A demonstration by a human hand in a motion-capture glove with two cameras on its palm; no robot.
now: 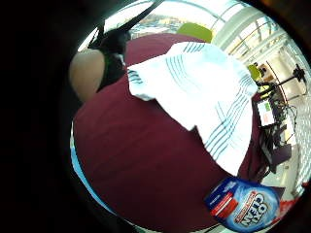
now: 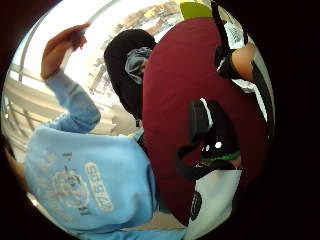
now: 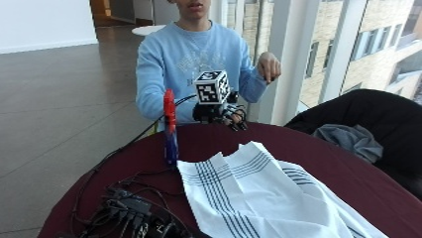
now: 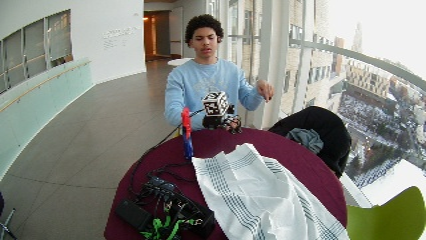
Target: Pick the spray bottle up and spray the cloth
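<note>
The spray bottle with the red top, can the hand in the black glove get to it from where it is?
Probably yes. The spray bottle stands upright on the table, off to one side of the gloved right hand, with nothing between them. The cloth lies apart from both.

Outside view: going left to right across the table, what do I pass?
Bundle of cables → spray bottle → gloved right hand → striped cloth → grey garment on the black chair at the right.
</note>
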